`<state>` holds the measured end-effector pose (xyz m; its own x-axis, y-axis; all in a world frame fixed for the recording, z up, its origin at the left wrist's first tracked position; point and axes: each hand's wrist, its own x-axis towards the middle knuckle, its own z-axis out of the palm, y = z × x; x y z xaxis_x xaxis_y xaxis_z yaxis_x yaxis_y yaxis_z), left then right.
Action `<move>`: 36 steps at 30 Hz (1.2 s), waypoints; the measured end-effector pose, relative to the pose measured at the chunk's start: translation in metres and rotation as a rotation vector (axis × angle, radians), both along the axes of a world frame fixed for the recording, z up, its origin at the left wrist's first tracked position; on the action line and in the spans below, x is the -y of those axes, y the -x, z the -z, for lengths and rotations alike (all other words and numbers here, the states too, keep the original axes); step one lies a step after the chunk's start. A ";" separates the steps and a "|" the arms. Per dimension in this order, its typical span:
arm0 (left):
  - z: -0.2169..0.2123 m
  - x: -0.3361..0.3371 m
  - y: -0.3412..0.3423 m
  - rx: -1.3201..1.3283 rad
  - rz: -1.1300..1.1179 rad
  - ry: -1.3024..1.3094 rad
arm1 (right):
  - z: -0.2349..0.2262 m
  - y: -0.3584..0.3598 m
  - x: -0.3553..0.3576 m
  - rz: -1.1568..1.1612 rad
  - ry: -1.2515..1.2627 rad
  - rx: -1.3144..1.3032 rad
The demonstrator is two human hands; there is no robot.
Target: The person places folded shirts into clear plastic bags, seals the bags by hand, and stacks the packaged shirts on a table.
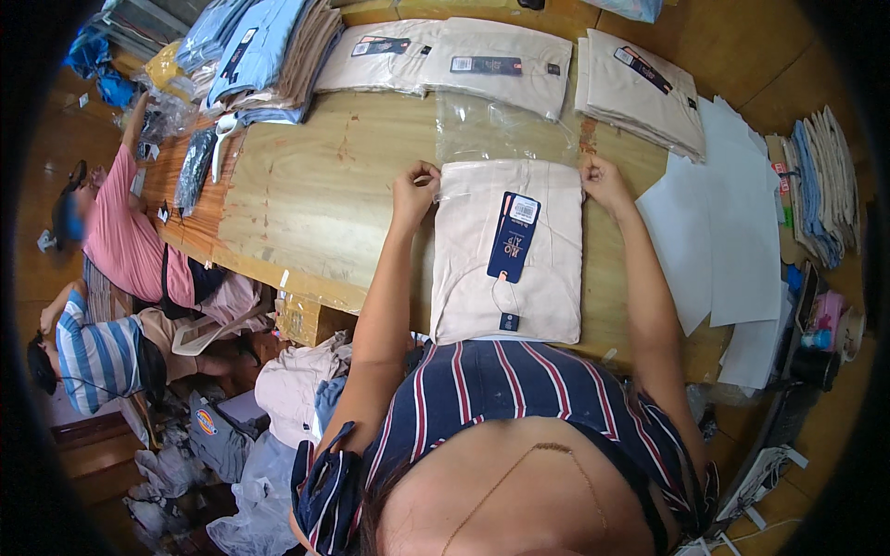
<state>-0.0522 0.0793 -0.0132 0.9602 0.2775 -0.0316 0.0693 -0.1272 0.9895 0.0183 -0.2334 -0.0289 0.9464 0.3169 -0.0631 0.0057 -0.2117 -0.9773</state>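
A folded cream garment (pixel 464 250) with a navy hang tag (pixel 510 246) lies in front of me at the table's near edge. Beyond its far end spreads a clear plastic bag (pixel 501 130), its far part reaching the garments behind. How much of the garment sits inside the plastic is hard to tell. My left hand (pixel 414 195) is closed in a pinch at the far left corner, where plastic and garment meet. At the far right corner, my right hand (pixel 607 185) pinches the bag's edge in the same way.
Folded cream garments (pixel 496 60) line the table's (pixel 315 185) far side, with a tall blue and beige stack (pixel 269 56) at the left. White paper sheets (pixel 686 222) cover the right side. A white tape dispenser-like tool (pixel 222 144) lies left. Two people sit or bend at the left.
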 end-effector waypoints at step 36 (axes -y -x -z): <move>-0.039 -0.023 0.242 -0.159 0.015 -0.101 | -0.038 0.156 -0.058 -0.336 0.040 -0.168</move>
